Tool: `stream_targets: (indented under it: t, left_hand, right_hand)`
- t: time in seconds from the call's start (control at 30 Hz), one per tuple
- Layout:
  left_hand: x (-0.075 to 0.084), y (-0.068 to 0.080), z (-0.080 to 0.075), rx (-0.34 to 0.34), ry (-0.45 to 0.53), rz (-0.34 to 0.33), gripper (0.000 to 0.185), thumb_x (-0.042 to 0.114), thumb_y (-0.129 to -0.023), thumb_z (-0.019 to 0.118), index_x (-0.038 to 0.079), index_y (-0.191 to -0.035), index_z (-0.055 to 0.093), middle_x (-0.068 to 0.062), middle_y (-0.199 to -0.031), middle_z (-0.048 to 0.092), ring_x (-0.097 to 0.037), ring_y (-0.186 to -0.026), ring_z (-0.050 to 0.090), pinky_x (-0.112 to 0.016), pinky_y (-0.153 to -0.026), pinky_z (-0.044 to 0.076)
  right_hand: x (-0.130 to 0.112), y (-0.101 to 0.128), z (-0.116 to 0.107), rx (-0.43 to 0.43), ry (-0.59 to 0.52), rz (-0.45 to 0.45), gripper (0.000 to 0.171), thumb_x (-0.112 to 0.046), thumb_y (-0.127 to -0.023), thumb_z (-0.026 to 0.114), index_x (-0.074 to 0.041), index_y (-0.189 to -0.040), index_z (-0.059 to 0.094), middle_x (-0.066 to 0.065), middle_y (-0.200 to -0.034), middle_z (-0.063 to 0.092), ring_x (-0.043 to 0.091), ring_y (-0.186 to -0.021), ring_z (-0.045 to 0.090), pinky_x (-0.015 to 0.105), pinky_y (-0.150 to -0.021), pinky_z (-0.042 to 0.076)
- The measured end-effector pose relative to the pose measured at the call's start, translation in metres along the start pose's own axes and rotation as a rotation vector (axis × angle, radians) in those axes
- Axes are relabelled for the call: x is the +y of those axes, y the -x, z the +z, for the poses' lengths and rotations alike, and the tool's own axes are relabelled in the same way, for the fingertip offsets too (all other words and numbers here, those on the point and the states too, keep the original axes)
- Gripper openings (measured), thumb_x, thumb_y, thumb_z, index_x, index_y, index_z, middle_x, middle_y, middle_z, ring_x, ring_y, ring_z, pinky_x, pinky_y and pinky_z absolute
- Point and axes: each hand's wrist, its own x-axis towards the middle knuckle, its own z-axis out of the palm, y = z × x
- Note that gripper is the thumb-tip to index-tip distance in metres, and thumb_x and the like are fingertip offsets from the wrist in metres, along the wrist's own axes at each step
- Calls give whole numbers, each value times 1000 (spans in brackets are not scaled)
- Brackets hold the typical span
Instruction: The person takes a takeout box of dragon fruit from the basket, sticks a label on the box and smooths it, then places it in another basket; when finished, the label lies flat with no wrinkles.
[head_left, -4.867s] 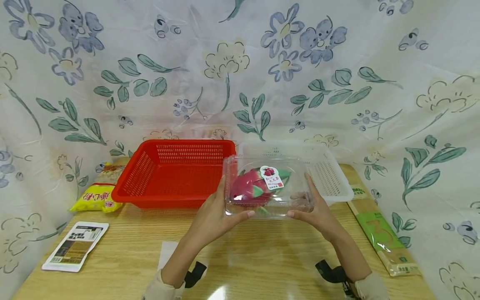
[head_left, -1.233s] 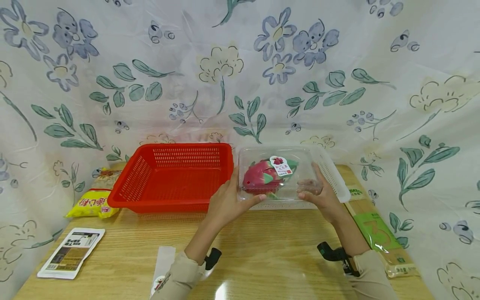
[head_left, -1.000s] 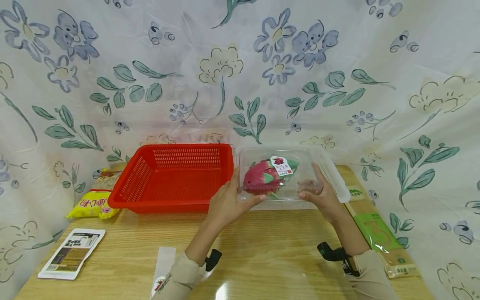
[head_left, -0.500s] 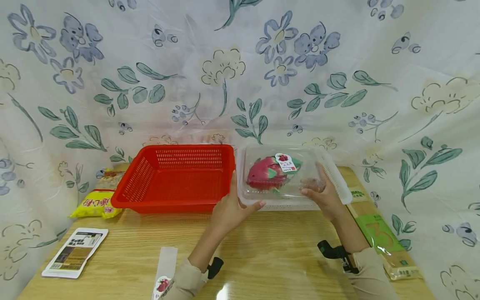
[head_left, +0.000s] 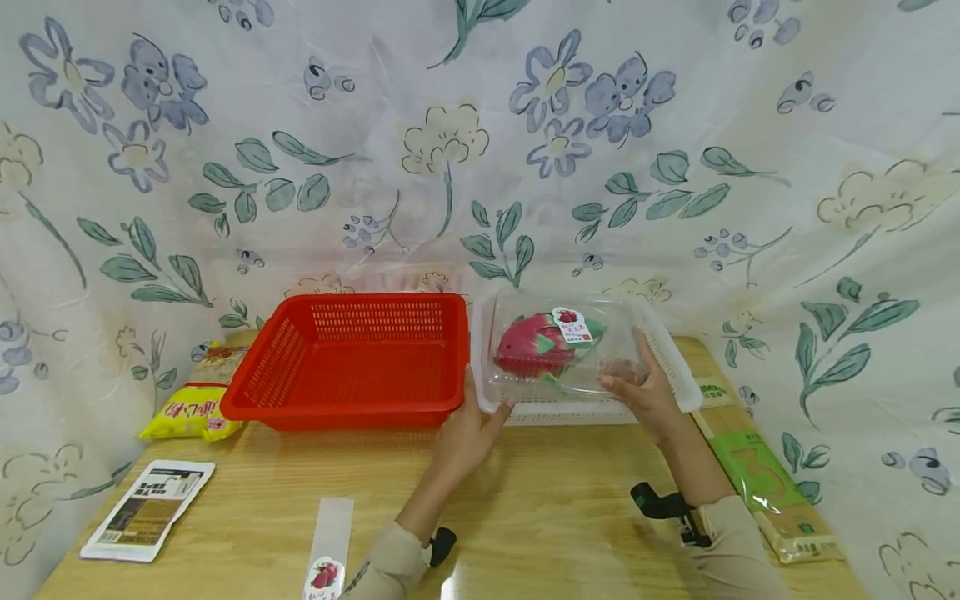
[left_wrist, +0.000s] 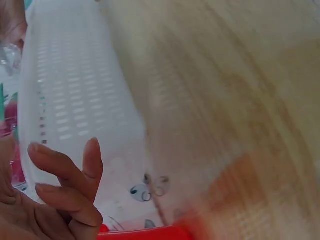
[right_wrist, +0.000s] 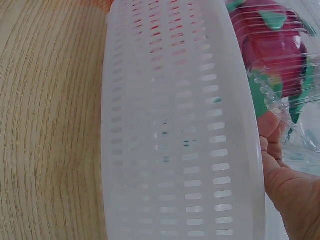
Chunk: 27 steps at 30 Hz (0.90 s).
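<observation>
Head view: clear plastic clamshell box (head_left: 564, 357) with a pink dragon fruit (head_left: 534, 345) inside sits in the white perforated basket (head_left: 675, 367), at the far right-centre of the wooden surface (head_left: 540, 508). Right hand (head_left: 647, 392) holds the box's right end, thumb and fingers curled round it, so this grip is grasping the box. Left hand (head_left: 472, 429) is just off the box's left corner, fingers relaxed and spread, grip released; whether a fingertip touches the basket's front rim cannot be told.

Left wrist view: blurred; loose fingers (left_wrist: 65, 185) lie beside the white basket wall (left_wrist: 80, 100), holding nothing.

Right wrist view: basket wall (right_wrist: 180, 130) fills the frame, with the fruit (right_wrist: 280, 45) and the crinkled box edge (right_wrist: 295, 125) beyond it against the right hand (right_wrist: 285, 185).

Surroundings: red perforated basket (head_left: 352, 358) stands just left of the white one, their sides close together or touching. Left of it lies a yellow snack packet (head_left: 191, 410), and a printed flat packet (head_left: 147, 510) lies near the front left corner. A narrow white strip (head_left: 327, 537) with a fruit sticker lies beside the left forearm. A long green-labelled noodle packet (head_left: 757, 475) runs along the right edge. Floral cloth (head_left: 480, 150) hangs behind and at both sides. The white basket's front wall hides the box's lower part.
</observation>
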Motion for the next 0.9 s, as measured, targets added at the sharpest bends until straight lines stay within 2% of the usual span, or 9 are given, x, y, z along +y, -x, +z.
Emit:
stream_targets:
  t: [0.13,0.23,0.33,0.4,0.5,0.57,0.63,0.73,0.9]
  left_hand:
    - [-7,-1,6,36,-4,6,95,63,-94,52,11,-160,9,-22,-101,66,-26,-69,57,-46,-63,51]
    - [-9,-2,8,50,-9,8,95,65,-93,51,13,-160,11,-27,-126,61,-30,-75,61,-51,-70,53]
    - [-11,-3,9,47,-13,3,95,68,-92,50,15,-161,10,-26,-139,53,-32,-77,61,-53,-72,52]
    - [-12,-3,10,42,-27,-1,96,70,-92,48,17,-161,9,-25,-135,57,-29,-75,60,-51,-71,52]
    - [-12,-3,10,33,-44,-7,96,72,-91,46,19,-161,6,-20,-99,66,-24,-64,54,-43,-62,48]
    - [-12,-3,10,31,-57,-9,96,72,-91,45,20,-161,5,-11,-76,60,-21,-57,49,-37,-56,43]
    - [-13,-3,10,29,-62,-10,96,72,-91,45,20,-161,4,-5,-62,48,-18,-52,45,-33,-52,37]
    - [-14,-4,11,35,-77,-7,96,71,-92,45,20,-161,5,0,-57,41,-16,-48,40,-32,-50,34]
    - [-14,-4,12,29,-100,-14,95,72,-92,44,21,-161,3,0,-54,41,-15,-45,36,-31,-49,33]
  right_hand:
    - [3,-1,0,0,0,8,102,-3,-95,63,-26,-159,-13,-3,-113,62,8,-104,65,20,-92,52]
    - [3,-2,0,2,0,11,102,-3,-95,63,-27,-159,-12,0,-115,61,8,-104,65,21,-92,52]
    - [3,-4,0,4,23,15,102,-5,-95,63,-27,-159,-13,2,-119,60,10,-107,65,22,-90,52]
    - [2,-5,-1,4,31,15,102,-6,-95,64,-27,-159,-13,3,-120,60,11,-108,64,22,-89,53]
    - [2,-7,-1,-3,32,13,103,-6,-95,64,-26,-159,-14,3,-120,60,12,-110,64,23,-89,53]
    - [2,-8,-1,-9,29,13,103,-6,-95,64,-26,-159,-14,3,-121,60,13,-111,63,23,-89,53]
    - [2,-9,-1,-14,35,13,104,-6,-95,64,-26,-158,-15,5,-123,58,13,-112,62,23,-89,53]
    - [3,-10,-2,-13,58,19,103,-7,-95,64,-25,-158,-15,8,-126,55,11,-111,62,23,-89,52]
    - [3,-11,-3,-4,113,38,103,-10,-95,65,-27,-158,-14,17,-132,48,9,-109,62,22,-90,52]
